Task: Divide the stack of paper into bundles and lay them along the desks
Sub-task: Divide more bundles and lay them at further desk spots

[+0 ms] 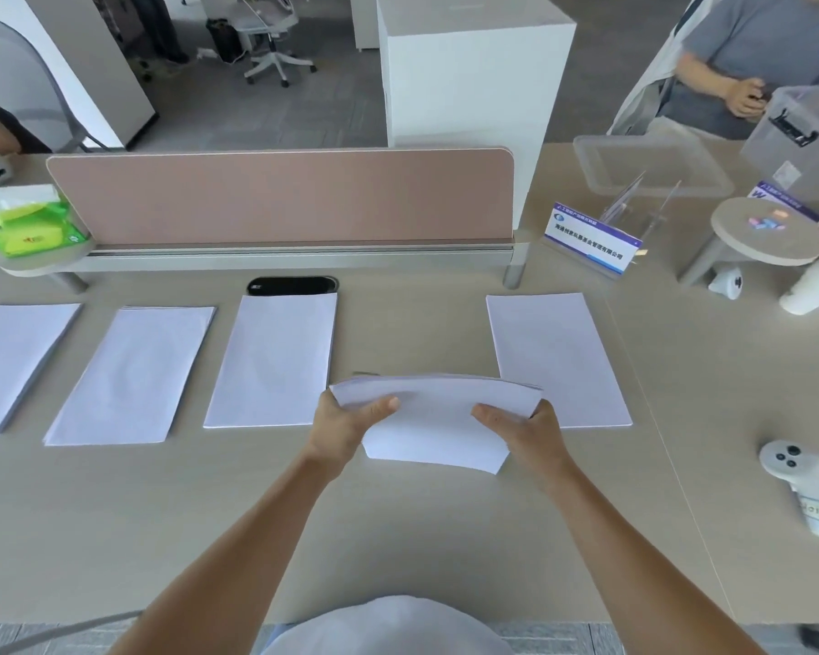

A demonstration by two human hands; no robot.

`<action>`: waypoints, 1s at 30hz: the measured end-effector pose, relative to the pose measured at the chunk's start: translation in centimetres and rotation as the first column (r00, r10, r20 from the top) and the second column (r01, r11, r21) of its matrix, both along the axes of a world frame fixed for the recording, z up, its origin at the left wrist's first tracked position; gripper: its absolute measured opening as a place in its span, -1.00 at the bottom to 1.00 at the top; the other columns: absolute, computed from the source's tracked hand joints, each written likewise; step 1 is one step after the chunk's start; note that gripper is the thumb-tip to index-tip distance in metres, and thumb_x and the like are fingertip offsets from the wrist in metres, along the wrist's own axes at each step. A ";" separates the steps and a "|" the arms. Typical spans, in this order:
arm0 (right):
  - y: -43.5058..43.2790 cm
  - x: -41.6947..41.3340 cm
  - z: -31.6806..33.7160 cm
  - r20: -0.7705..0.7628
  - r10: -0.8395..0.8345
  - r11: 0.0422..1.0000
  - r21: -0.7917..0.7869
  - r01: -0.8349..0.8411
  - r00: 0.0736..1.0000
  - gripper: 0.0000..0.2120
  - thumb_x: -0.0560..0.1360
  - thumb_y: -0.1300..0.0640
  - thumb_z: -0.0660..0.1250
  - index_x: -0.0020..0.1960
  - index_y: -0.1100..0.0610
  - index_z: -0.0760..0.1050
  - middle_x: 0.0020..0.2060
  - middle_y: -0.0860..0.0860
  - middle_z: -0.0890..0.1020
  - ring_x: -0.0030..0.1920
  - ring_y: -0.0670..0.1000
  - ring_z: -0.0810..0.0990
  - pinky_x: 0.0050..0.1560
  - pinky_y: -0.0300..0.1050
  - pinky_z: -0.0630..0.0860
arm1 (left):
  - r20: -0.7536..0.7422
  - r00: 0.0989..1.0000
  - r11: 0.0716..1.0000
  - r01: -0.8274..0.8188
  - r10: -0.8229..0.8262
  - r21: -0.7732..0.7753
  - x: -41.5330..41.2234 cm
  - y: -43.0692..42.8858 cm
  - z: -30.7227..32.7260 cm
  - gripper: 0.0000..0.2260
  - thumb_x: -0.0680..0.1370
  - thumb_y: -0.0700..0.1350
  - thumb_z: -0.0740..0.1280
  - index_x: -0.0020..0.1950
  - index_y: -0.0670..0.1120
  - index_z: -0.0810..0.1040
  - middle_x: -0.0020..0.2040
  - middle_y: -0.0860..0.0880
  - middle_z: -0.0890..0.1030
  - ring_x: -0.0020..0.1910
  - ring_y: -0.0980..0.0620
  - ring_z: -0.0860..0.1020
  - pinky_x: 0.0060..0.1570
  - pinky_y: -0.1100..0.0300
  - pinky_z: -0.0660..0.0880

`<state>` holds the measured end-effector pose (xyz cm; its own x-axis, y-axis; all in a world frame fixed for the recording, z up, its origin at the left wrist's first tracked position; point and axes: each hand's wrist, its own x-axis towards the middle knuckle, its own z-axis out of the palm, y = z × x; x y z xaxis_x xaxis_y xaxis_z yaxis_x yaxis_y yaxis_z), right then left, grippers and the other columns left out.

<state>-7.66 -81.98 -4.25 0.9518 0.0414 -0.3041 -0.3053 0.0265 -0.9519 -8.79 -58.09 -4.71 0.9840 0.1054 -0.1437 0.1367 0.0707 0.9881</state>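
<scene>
Above the beige desk (398,536) I hold a white paper bundle (436,427), bowed upward in the middle. My left hand (346,423) grips its left edge, thumb on top. My right hand (526,432) grips its right edge the same way. The bundle hovers over the gap between two laid bundles. Flat on the desk lie bundles at far left (10,361), left (133,375), centre (275,361) and right (556,356).
A pink divider screen (280,196) runs along the back, with a black cable port (293,285) below it. A white controller (797,489) lies at right. Name signs (589,238), clear bins (653,165), a tissue pack (29,224) and a seated person (757,54) are behind.
</scene>
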 end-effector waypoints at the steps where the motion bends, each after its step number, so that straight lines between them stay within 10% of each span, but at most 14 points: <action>1: 0.1 0.1 0.2 0.004 -0.018 1.000 0.016 0.018 1.000 -0.85 0.27 0.08 0.60 -0.18 -0.05 0.73 -0.24 0.09 0.71 -0.21 0.17 0.60 -0.07 0.00 0.46 | 0.010 1.000 1.000 -0.003 0.003 -0.002 0.0 -0.3 0.1 -0.57 0.20 0.06 0.57 -0.02 -0.13 0.66 -0.10 -0.02 0.71 -0.09 0.02 0.66 -0.09 0.22 0.55; 10: 0.8 -0.8 -0.4 0.016 -0.001 1.000 -0.010 0.001 1.000 -0.76 0.42 0.39 0.51 -0.08 0.07 0.65 -0.23 -0.08 0.75 -0.17 -0.11 0.72 -0.16 -0.24 0.61 | -0.105 0.992 0.997 0.068 -0.070 -0.030 -0.4 0.9 -2.4 -0.63 0.33 -0.14 0.61 0.10 -0.16 0.68 0.02 -0.05 0.73 0.05 0.01 0.68 0.01 0.18 0.57; 20: 2.1 -2.7 -0.3 0.017 -0.131 0.990 -0.056 0.132 0.991 -0.75 0.35 0.28 0.57 -0.07 -0.01 0.69 -0.09 -0.04 0.75 -0.02 -0.03 0.72 0.03 -0.04 0.61 | -0.139 0.977 0.986 0.155 -0.163 -0.067 -1.0 1.6 -3.2 -0.62 0.32 -0.11 0.58 0.08 -0.21 0.69 0.04 -0.18 0.72 0.04 -0.08 0.68 0.06 0.04 0.60; 25: 2.1 -3.0 1.0 0.009 -0.267 0.962 -0.048 0.267 0.964 -0.79 0.42 0.31 0.53 -0.05 0.04 0.67 -0.13 -0.04 0.76 -0.09 -0.04 0.73 -0.01 -0.03 0.58 | -0.113 0.976 0.955 0.206 -0.185 0.215 -0.9 0.6 -2.7 -0.85 0.41 0.11 0.53 -0.24 0.08 0.67 -0.30 0.05 0.68 -0.28 0.12 0.62 -0.26 0.12 0.57; 30: -2.0 -0.6 5.0 0.100 -0.296 0.944 -0.124 0.307 0.950 -0.91 0.41 0.22 0.56 -0.20 0.06 0.70 -0.20 -0.07 0.76 -0.16 -0.05 0.74 0.01 0.02 0.61 | -0.008 0.988 0.920 0.147 -0.155 0.364 2.3 -3.2 2.6 -0.56 0.47 0.12 0.48 -0.28 -0.27 0.60 -0.40 -0.10 0.58 -0.42 -0.03 0.54 -0.41 0.02 0.49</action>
<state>-8.24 -83.97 0.78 0.9345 -0.2876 -0.2098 -0.2268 -0.0264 -0.9736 -6.54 -61.26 -2.15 0.9947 -0.0039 -0.1028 0.0965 -0.3125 0.9450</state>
